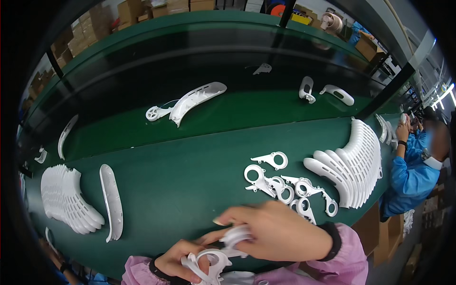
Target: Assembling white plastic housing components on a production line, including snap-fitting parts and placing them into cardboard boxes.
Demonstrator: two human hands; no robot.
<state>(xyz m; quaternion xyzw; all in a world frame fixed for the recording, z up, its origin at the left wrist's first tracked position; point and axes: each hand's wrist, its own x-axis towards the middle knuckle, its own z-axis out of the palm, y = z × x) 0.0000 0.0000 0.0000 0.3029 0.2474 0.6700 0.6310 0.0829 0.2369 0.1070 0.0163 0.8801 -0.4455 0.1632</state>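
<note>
We hold white ringed parts (236,235) in our left hand (176,259) and right hand (278,229) over the green surface (180,185), near side; nested white shells (355,164) lie right.

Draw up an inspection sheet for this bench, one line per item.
Surface: green bench top, with a darker strip along its far side.
Job's things: white ring-ended parts lie in a loose cluster; slotted white shells stand in a right stack and a left stack.
Clutter: scattered white pieces on the strip, including a curved shell.
Hands: left hand holds a ringed part; right hand grips a round piece; whether these two are joined is unclear.
Cables: a thin wire, apparently, beside that curved shell.
Surroundings: cardboard boxes behind, co-worker in blue at right.
</note>
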